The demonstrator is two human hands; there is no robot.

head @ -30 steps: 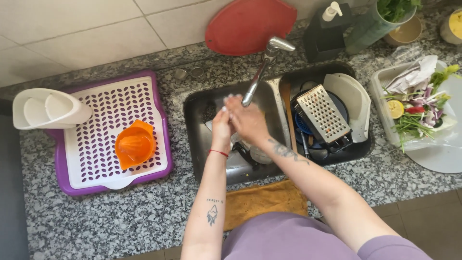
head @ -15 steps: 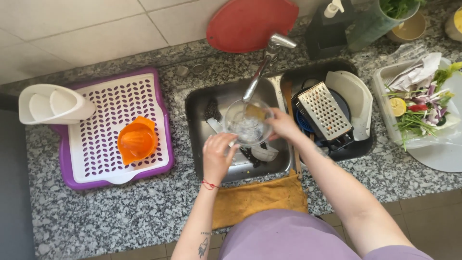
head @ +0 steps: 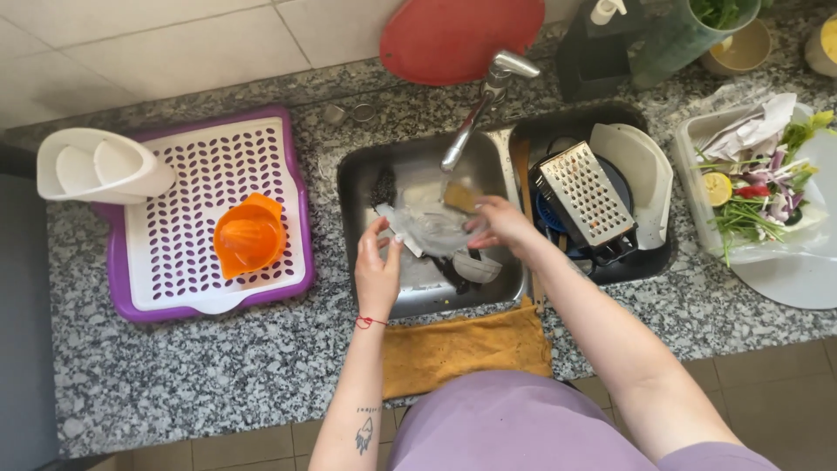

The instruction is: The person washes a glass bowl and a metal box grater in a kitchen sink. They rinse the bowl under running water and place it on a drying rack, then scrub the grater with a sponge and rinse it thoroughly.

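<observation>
Over the steel sink (head: 353, 183), both my hands hold a clear glass bowl (head: 433, 231). My left hand (head: 377, 266) grips its near left rim. My right hand (head: 499, 225) holds the right rim, with a yellow sponge (head: 459, 197) just beyond the fingers; whether the hand grips the sponge I cannot tell. The tap (head: 475, 113) reaches over the bowl. Dark and white dishes lie at the bottom of the sink under the bowl.
A purple-and-white drying rack (head: 183, 253) on the left carries an orange juicer (head: 249, 235) and a white cutlery holder (head: 100, 166). The right basin holds a metal grater (head: 582, 194) and a white dish (head: 641, 170). A yellow cloth (head: 466, 344) hangs at the counter's front. Vegetable scraps (head: 754, 187) lie right.
My hands, close together under the tap, have spread apart onto the rims of the glass bowl, which has tilted and lowered a little over the sink.
</observation>
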